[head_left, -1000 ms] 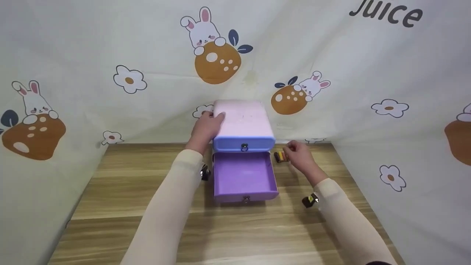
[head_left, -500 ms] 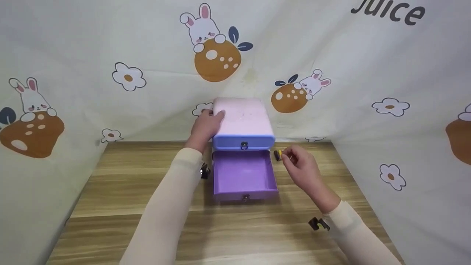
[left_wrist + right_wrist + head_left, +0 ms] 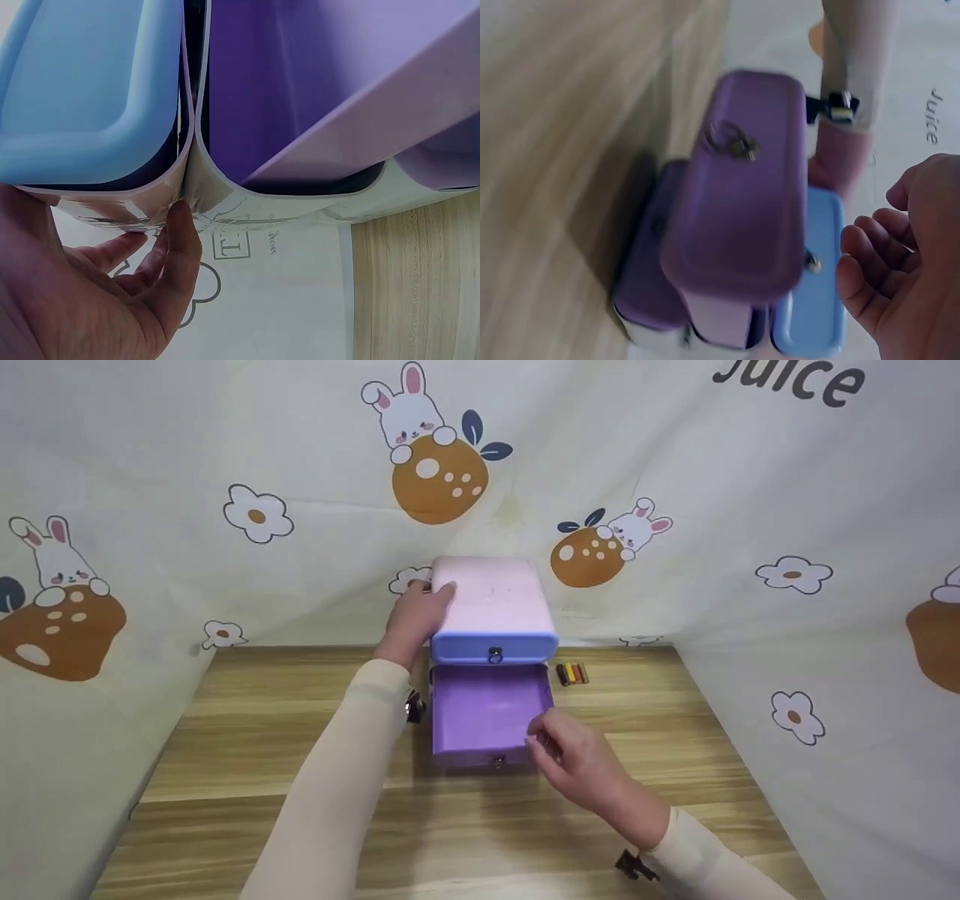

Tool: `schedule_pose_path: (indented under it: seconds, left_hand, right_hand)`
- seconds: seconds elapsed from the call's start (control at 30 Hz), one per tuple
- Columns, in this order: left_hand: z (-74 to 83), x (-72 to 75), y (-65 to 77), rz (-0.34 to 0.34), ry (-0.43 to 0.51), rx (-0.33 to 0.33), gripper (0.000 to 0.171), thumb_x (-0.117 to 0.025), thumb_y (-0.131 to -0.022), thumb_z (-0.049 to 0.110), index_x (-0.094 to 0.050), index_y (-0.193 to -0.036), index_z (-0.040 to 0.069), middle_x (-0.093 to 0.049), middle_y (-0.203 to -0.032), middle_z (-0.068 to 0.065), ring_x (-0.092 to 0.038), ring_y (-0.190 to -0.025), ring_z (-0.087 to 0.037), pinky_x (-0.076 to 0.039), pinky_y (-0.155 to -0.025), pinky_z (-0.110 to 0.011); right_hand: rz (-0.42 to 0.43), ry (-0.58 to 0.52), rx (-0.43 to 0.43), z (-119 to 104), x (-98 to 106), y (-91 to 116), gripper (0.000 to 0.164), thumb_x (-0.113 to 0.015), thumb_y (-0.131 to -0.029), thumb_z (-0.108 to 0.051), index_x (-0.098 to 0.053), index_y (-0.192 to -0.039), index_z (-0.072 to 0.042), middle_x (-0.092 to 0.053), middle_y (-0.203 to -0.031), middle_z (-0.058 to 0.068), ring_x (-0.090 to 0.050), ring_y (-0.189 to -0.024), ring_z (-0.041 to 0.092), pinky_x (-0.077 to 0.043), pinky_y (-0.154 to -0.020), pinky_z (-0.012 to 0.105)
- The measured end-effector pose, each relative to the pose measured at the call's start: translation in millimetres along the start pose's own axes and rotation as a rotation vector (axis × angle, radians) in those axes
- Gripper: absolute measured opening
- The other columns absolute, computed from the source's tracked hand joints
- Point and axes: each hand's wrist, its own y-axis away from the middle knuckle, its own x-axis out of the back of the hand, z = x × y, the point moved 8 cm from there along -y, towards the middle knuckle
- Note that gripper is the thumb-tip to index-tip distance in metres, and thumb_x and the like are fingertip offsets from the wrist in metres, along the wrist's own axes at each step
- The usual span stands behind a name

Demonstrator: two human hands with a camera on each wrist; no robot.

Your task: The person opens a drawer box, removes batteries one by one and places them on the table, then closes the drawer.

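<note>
Gripping with relaxed fingers, the left hand (image 3: 415,615) rests against the left side of the small drawer chest (image 3: 491,604), thumb along its upper edge and fingertips on its wall; the left wrist view shows those fingers (image 3: 177,244) laid nearly straight on the casing rather than curled round anything, a hold that looks meant to brace the chest on the tabletop (image 3: 247,750). To the right of that hand, the blue upper drawer (image 3: 495,646) sits closed with its small ring pull facing forward, while the purple drawer (image 3: 487,709) below it stands pulled well out, its tray bare in the head view. Further right, the right hand (image 3: 577,761) hovers at the front right corner of the open purple drawer, fingers loosely bent; the right wrist view shows its palm open and holding nothing. Beyond it, a little row of crayon-like sticks (image 3: 572,673) lies on the tabletop just beside the chest's right side, clear of both hands.
</note>
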Motion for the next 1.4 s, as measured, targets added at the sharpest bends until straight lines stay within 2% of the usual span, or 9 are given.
schedule_pose_path:
  seconds: [0.2, 0.4, 0.6, 0.77, 1.0, 1.17, 1.27, 1.4]
  left_hand:
    - [-0.3, -0.7, 1.5, -0.017, 0.007, 0.017, 0.083, -0.053, -0.109, 0.066, -0.043, -0.167, 0.007, -0.050, -0.166, -0.018, -0.048, -0.153, -0.038, -0.039, -0.124, -0.054]
    - [0.4, -0.4, 1.5, -0.021, 0.009, 0.020, 0.083, -0.053, -0.109, 0.066, -0.042, -0.168, 0.008, -0.048, -0.168, -0.018, -0.045, -0.155, -0.039, -0.037, -0.126, -0.055]
    - [1.7, 0.7, 2.3, -0.017, 0.009, 0.013, 0.083, -0.054, -0.108, 0.065, -0.044, -0.167, 0.007, -0.049, -0.168, -0.018, -0.045, -0.154, -0.039, -0.037, -0.126, -0.054]
    - [3.6, 2.3, 2.4, -0.014, 0.009, 0.003, 0.081, -0.054, -0.109, 0.064, -0.045, -0.165, 0.007, -0.051, -0.166, -0.017, -0.047, -0.153, -0.038, -0.038, -0.124, -0.053]
    - [1.9, 0.7, 1.7, -0.023, 0.009, 0.024, 0.081, -0.054, -0.109, 0.065, -0.045, -0.166, 0.008, -0.050, -0.167, -0.016, -0.047, -0.153, -0.038, -0.038, -0.124, -0.054]
    - [2.1, 0.6, 1.7, -0.019, 0.006, 0.017, 0.081, -0.054, -0.109, 0.064, -0.045, -0.166, 0.007, -0.051, -0.166, -0.017, -0.047, -0.153, -0.038, -0.038, -0.125, -0.054]
    - [2.4, 1.3, 1.8, -0.013, 0.005, 0.009, 0.081, -0.054, -0.108, 0.064, -0.045, -0.165, 0.007, -0.051, -0.166, -0.018, -0.047, -0.153, -0.039, -0.039, -0.124, -0.054]
    - [1.4, 0.9, 1.4, -0.013, 0.004, 0.009, 0.081, -0.054, -0.109, 0.065, -0.046, -0.165, 0.007, -0.052, -0.165, -0.018, -0.048, -0.152, -0.039, -0.039, -0.124, -0.054]
  right_hand:
    - [-0.086, -0.013, 0.080, -18, -29, 17, 0.010, -0.076, -0.102, -0.012, -0.066, -0.102, -0.016, -0.060, -0.086, -0.010, -0.053, -0.073, 0.002, -0.047, -0.063, 0.017]
    - [-0.168, 0.020, 0.038, -16, -48, 27, 0.008, -0.075, -0.102, -0.017, -0.067, -0.102, -0.016, -0.063, -0.087, -0.010, -0.056, -0.075, 0.003, -0.050, -0.064, 0.019]
    - [-0.295, 0.101, 0.003, -13, -67, 37, 0.017, -0.077, -0.102, -0.021, -0.073, -0.115, -0.011, -0.073, -0.094, -0.003, -0.062, -0.079, 0.007, -0.056, -0.069, 0.029]
    - [-0.301, 0.158, 0.012, -15, -70, 37, 0.026, -0.076, -0.104, -0.024, -0.076, -0.123, -0.007, -0.078, -0.099, 0.001, -0.068, -0.080, 0.012, -0.060, -0.070, 0.034]
    - [-0.344, 0.207, -0.045, -12, -75, 38, 0.033, -0.075, -0.105, -0.029, -0.075, -0.128, -0.006, -0.076, -0.096, 0.001, -0.067, -0.077, 0.014, -0.060, -0.071, 0.037]
    - [-0.346, 0.216, -0.050, -11, -80, 39, 0.035, -0.077, -0.104, -0.028, -0.075, -0.130, -0.005, -0.077, -0.100, 0.003, -0.069, -0.080, 0.016, -0.062, -0.074, 0.039]
    - [-0.333, 0.209, -0.054, -11, -80, 38, 0.032, -0.079, -0.102, -0.025, -0.074, -0.127, -0.005, -0.078, -0.102, 0.005, -0.072, -0.082, 0.018, -0.062, -0.075, 0.040]
    - [-0.326, 0.189, -0.089, -8, -81, 36, 0.023, -0.082, -0.098, -0.018, -0.072, -0.116, -0.008, -0.074, -0.092, 0.001, -0.067, -0.076, 0.016, -0.059, -0.068, 0.036]
